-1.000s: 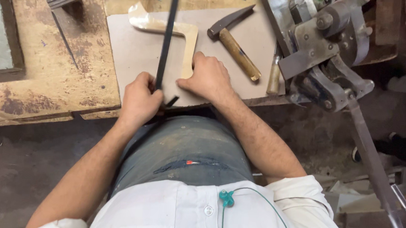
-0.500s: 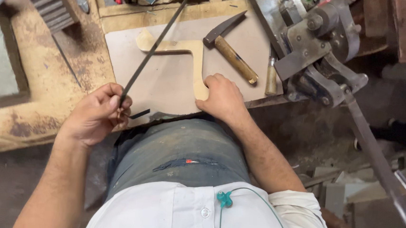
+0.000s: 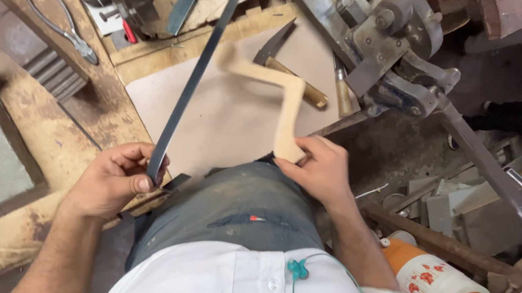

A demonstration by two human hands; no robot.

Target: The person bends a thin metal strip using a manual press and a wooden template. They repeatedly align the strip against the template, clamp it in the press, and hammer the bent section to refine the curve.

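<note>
Wooden piece (image 3: 279,99) now lifted by right hand (image 3: 320,169), left hand (image 3: 112,179) lower.

Top end of the long metal strip (image 3: 185,86) runs out of frame at the upper edge, and the wooden piece (image 3: 276,98) is motion-blurred, esp. its far end. Its near end is partly covered by the right hand (image 3: 320,169); the hammer (image 3: 290,75) head sits partly behind the wood.

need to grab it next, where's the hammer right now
In the head view the hammer lies at the far edge of the board, just beyond the bent wooden piece and left of the metal machine.
</note>
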